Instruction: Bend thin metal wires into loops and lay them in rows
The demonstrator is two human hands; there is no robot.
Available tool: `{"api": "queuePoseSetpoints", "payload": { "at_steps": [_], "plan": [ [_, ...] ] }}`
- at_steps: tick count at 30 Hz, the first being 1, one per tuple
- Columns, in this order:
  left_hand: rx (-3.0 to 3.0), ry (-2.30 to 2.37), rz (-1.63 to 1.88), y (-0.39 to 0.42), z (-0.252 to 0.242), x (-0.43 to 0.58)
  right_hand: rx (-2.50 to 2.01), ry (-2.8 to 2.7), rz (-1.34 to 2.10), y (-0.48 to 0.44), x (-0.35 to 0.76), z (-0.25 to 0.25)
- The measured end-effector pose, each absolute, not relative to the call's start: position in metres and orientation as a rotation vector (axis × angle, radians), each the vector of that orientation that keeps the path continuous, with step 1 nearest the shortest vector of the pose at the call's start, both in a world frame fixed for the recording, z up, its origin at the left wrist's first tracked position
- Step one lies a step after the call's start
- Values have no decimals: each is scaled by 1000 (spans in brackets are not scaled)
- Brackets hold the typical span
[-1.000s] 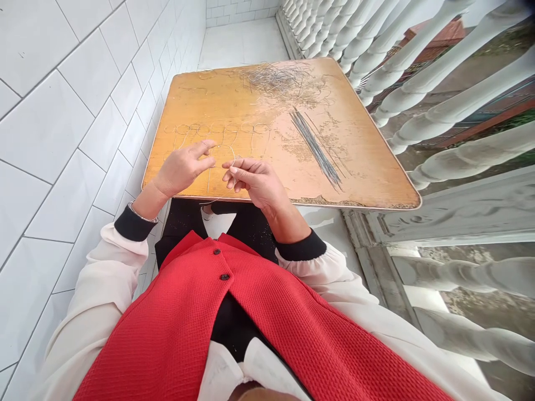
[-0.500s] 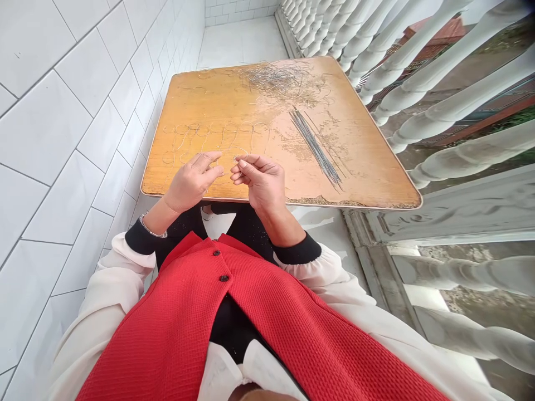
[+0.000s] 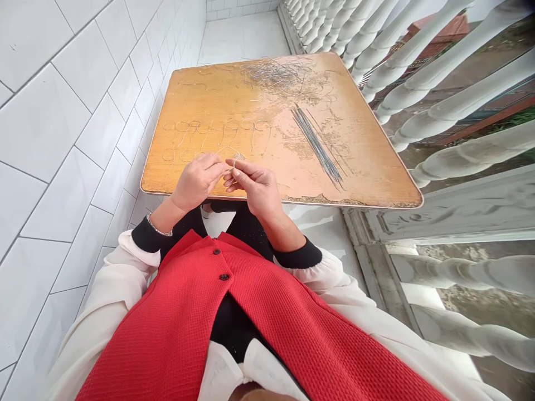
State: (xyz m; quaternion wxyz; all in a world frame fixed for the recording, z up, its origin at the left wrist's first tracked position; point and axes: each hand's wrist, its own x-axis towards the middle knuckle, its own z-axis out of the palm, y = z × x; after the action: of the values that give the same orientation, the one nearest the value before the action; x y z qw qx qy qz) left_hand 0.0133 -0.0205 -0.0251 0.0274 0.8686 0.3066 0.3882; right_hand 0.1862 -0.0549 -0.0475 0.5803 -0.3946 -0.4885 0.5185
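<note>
Over the near edge of a worn wooden table (image 3: 368,172), my left hand (image 3: 196,181) and my right hand (image 3: 253,186) meet fingertip to fingertip. Both pinch a thin piece of silver wire (image 3: 234,162) bent into a small loop between them. Just beyond my fingers, rows of bent wire loops (image 3: 215,127) lie flat on the tabletop. A bundle of straight wires (image 3: 316,146) lies to the right of my hands, and a tangled heap of wire (image 3: 278,75) sits at the far side.
A white tiled wall (image 3: 75,111) runs close along the table's left side. White balusters of a railing (image 3: 418,72) stand to the right. White floor (image 3: 242,36) shows beyond the table's far edge.
My hands have drawn closer together and nearer to me, and the wire's wide arc has tightened into a small loop between my fingertips.
</note>
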Motion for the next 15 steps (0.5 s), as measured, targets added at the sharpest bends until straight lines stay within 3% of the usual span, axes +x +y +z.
{"api": "queuePoseSetpoints", "payload": {
  "at_steps": [15],
  "plan": [
    [2565,1003,1326,-25,-33,10,-946,-1200,1164,-55,187,-44]
  ]
}}
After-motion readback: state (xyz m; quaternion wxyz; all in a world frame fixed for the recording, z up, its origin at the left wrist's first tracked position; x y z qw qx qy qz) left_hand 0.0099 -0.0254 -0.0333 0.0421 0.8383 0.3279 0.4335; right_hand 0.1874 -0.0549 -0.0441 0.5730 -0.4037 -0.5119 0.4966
